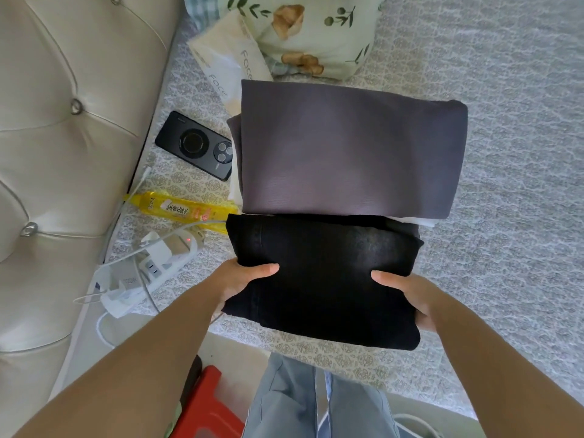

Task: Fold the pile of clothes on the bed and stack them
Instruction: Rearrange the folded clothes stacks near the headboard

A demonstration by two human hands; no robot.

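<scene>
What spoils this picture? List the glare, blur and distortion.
Head view: wide-angle bending curves the headboard and bed; daylight puts a pale sheen on the grey fold; the black jeans, gripped by the left hand and right hand, lose detail; overall slightly soft.

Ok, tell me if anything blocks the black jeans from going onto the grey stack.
Nothing visible does. Both hands, left and right, grip the black jeans right beside the grey stack, whose top is bare.

Beside the headboard [47, 128] — phone [196, 145], yellow bottle [180, 210], power strip [148, 263], floral pillow [309, 36].
</scene>
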